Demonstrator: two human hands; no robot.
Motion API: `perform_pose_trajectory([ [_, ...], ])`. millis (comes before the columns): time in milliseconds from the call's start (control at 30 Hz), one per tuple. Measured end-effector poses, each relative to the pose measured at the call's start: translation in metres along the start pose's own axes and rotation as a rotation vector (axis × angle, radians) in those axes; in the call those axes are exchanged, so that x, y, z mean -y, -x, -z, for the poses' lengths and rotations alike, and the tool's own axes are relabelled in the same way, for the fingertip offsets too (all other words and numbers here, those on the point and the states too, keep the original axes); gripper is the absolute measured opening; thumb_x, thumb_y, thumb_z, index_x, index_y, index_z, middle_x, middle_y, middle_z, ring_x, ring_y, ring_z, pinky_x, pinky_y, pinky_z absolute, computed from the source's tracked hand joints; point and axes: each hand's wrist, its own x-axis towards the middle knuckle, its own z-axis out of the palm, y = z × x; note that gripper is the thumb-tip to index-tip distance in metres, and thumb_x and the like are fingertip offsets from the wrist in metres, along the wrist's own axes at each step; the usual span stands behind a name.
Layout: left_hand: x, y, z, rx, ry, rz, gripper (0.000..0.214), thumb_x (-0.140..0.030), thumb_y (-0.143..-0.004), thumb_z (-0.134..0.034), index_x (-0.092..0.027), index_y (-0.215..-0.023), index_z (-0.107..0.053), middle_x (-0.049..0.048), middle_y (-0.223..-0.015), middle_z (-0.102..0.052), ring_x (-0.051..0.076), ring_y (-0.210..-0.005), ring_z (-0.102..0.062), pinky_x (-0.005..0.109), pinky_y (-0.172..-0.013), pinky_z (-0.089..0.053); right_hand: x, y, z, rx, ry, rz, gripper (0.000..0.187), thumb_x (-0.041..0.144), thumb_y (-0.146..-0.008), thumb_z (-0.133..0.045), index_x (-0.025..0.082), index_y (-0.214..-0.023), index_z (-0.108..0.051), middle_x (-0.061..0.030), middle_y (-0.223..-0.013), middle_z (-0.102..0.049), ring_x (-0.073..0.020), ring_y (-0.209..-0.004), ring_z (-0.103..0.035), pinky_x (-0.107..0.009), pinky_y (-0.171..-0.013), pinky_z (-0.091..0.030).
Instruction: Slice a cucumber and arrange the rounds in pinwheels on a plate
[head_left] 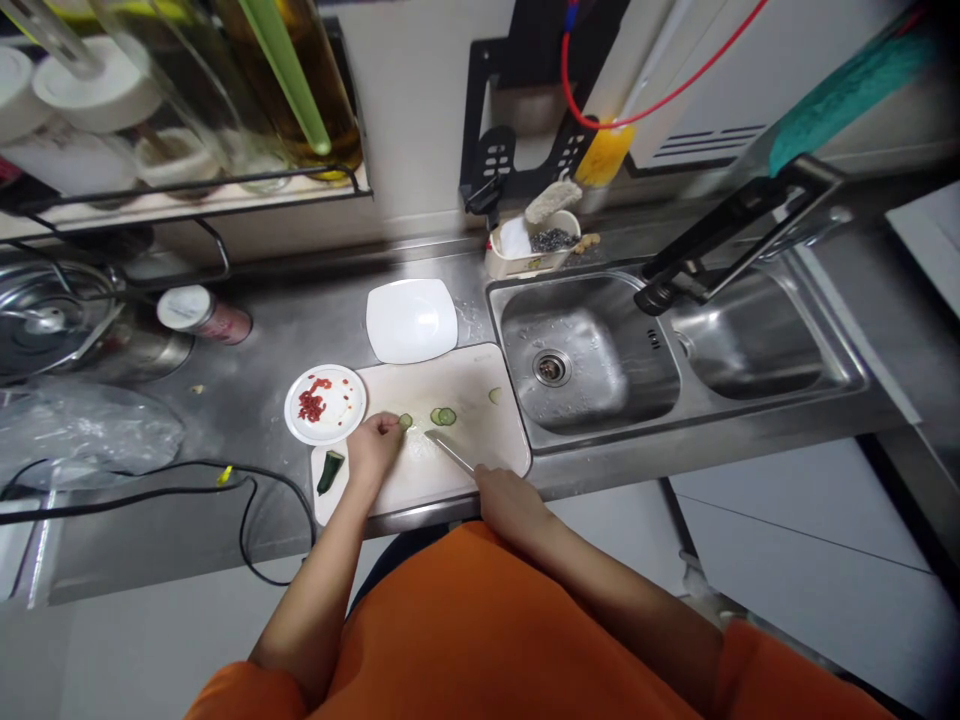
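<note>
My left hand point(375, 447) pinches a small cucumber slice point(406, 421) over the white cutting board point(397, 480). In my right hand point(510, 500) is a knife point(454, 452), its blade pointing up and left across the board, its tip a little right of that slice. Two overlapping cucumber slices point(444, 416) lie just beyond the knife tip. Another pale slice point(495, 396) rests near the board's right edge. A dark green cucumber piece point(330, 471) lies at the board's left end, beside my left wrist.
Behind the board sit a white square plate point(412, 320) and a round plate point(341, 425) with chopped red bits. To the right is a steel sink point(592, 370) with a black faucet point(720, 230). Black cables point(255, 480) and a plastic bag point(90, 430) lie on the left.
</note>
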Motion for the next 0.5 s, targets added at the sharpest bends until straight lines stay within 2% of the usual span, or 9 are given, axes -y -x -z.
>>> perform_pose_trajectory([
  [100,0.010,0.000,0.012,-0.058,-0.010,0.065,0.023,-0.041,-0.072,-0.058,-0.021,-0.080,-0.066,-0.0007,-0.072,-0.068,0.014,-0.066,-0.060,0.024,-0.068,-0.043,-0.001,-0.001,0.001,0.008,-0.004,-0.003,0.032,0.004,-0.085,-0.032,0.014,-0.106,-0.054,-0.0142,-0.093,-0.065,-0.0254,-0.093,-0.063,-0.031,-0.069,-0.045],
  [200,0.021,0.000,0.019,-0.115,-0.077,0.069,0.021,-0.038,-0.074,-0.057,-0.022,-0.085,-0.066,0.0002,-0.074,-0.069,0.016,-0.069,-0.062,0.025,-0.070,-0.043,-0.001,-0.002,0.000,0.005,0.001,-0.003,0.032,0.005,-0.086,-0.031,0.014,-0.107,-0.053,-0.0136,-0.091,-0.065,-0.0250,-0.092,-0.063,-0.030,-0.069,-0.045],
  [367,0.028,0.004,0.016,-0.188,-0.225,-0.043,0.022,-0.034,-0.078,-0.053,-0.023,-0.092,-0.066,0.0025,-0.082,-0.070,0.018,-0.075,-0.063,0.027,-0.072,-0.043,-0.002,-0.002,-0.002,-0.010,0.014,-0.009,0.032,0.004,-0.085,-0.032,0.014,-0.108,-0.053,-0.0135,-0.091,-0.065,-0.0246,-0.094,-0.063,-0.030,-0.069,-0.045],
  [433,0.024,0.005,0.012,-0.204,-0.234,-0.087,0.023,-0.035,-0.079,-0.053,-0.022,-0.093,-0.066,0.0032,-0.083,-0.069,0.018,-0.076,-0.062,0.027,-0.072,-0.044,-0.002,-0.002,-0.002,-0.009,0.010,-0.006,0.032,0.004,-0.085,-0.031,0.014,-0.107,-0.053,-0.0136,-0.091,-0.065,-0.0250,-0.093,-0.063,-0.031,-0.069,-0.046],
  [500,0.016,0.004,0.007,-0.169,-0.190,-0.156,0.025,-0.036,-0.080,-0.053,-0.021,-0.095,-0.067,0.0035,-0.084,-0.068,0.017,-0.076,-0.061,0.027,-0.073,-0.044,-0.003,-0.002,-0.003,-0.010,0.002,-0.001,0.032,0.004,-0.085,-0.032,0.014,-0.106,-0.053,-0.0135,-0.091,-0.065,-0.0256,-0.093,-0.063,-0.031,-0.068,-0.046],
])
